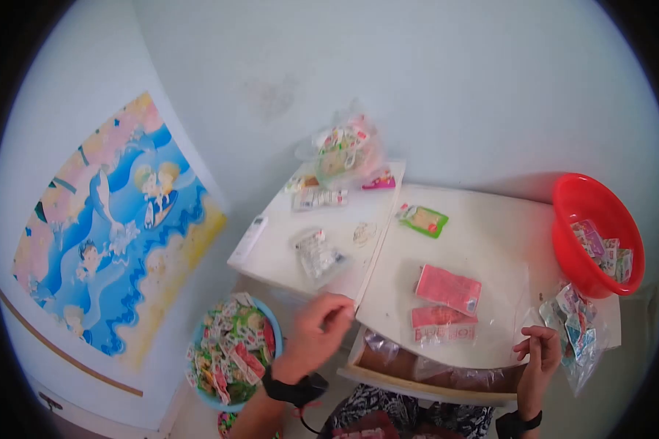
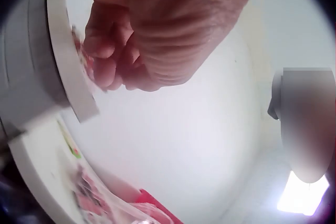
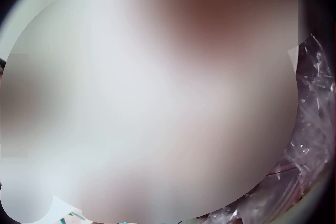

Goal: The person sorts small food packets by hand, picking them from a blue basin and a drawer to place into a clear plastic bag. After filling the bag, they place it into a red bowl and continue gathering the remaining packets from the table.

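My left hand [image 1: 318, 333] is over the front edge of the white table, just below a clear bag of small packets [image 1: 319, 256]. Its fingers are loosely curled with nothing showing between them; the left wrist view shows the same hand [image 2: 142, 35] from beneath. At the table's front right, my right hand [image 1: 540, 355] hangs with bent fingers, beside a clear bag of blue-green packets [image 1: 578, 325]. The right wrist view is mostly blurred out and hides this hand. Between the hands lie two pink printed packets [image 1: 449, 290], with a green packet [image 1: 423, 221] behind them.
A red basin [image 1: 564, 219] with several packets stands at the right. At the left, below table height, a light blue tub [image 1: 277, 322] is heaped with packets. A filled plastic bag [image 1: 344, 150] sits at the back. An open drawer [image 1: 432, 389] juts toward my lap.
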A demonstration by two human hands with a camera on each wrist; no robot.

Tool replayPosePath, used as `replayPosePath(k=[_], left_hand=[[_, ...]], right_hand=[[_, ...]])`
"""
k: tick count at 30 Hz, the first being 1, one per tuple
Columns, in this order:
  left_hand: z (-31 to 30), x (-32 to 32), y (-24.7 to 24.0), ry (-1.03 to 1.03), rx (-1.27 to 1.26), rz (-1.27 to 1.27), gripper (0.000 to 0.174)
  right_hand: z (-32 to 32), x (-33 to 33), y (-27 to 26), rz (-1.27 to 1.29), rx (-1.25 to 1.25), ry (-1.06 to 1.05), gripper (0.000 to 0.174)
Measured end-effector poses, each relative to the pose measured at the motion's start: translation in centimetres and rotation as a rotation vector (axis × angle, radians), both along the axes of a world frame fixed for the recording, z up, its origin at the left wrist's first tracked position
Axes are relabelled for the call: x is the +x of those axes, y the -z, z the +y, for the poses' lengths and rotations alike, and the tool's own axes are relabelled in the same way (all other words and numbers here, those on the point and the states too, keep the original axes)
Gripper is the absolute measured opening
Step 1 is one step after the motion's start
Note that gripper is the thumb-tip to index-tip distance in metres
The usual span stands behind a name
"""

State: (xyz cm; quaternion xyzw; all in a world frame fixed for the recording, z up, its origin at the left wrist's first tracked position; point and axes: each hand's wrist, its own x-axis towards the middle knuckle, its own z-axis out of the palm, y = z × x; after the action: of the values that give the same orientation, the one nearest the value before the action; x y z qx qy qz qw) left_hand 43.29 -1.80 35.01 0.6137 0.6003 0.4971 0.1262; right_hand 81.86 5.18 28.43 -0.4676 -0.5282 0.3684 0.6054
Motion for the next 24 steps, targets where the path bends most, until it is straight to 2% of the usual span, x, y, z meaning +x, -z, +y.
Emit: replayPosePath(k=[2,4,6,10,12,14,15,18,21,24], left_hand=[[-2.8,-2.1,-0.5,-0.256,-0.009,0.191,0.007],[-5.5,-6.6,1.8,-0.462,0.052,0.134,0.007],[-9.4,-10.1,1.8,-0.632,-0.208,-0.008,0.01],[-19.3,-20.9,11.8,-0.789,-0.365,0.104,0.014],[-23.9,-23.2,16.0,-0.895,-0.476,0.146,0.017],[-25.9,-23.1,18.5,-0.969,-0.531,0.304,0.02],[-26.3,-23.3,20.1,-0.991,-0.578,0.164,0.025],[-22.7,-19.8,19.5,-1.05,-0.708,0.276,0.049],[-20.5,-19.6,21.0,-0.965,-0.458,0.636,0.087],[-20.0,-21.8,22.3,-0.884,-0.556,0.568,0.11]], right_hand=[[-0.8,0.1,0.0,-0.076,0.049,0.019,0.013],[-1.6,-0.1,-0.1,-0.158,0.085,0.036,0.014],[-2.6,0.0,-0.3,-0.253,0.118,0.065,0.015],[-2.9,0.7,2.4,-0.228,0.092,0.001,0.016],[-2.9,0.8,3.4,-0.246,0.042,0.022,0.016],[-2.6,0.2,3.6,-0.264,0.008,0.065,0.016],[-2.7,-0.5,3.3,-0.237,-0.014,0.089,0.018],[-2.5,-0.9,3.9,-0.222,-0.024,0.082,0.018],[-2.6,-1.8,3.1,-0.181,-0.01,0.082,0.018],[-2.9,-1.9,2.4,-0.192,0.013,0.079,0.018]])
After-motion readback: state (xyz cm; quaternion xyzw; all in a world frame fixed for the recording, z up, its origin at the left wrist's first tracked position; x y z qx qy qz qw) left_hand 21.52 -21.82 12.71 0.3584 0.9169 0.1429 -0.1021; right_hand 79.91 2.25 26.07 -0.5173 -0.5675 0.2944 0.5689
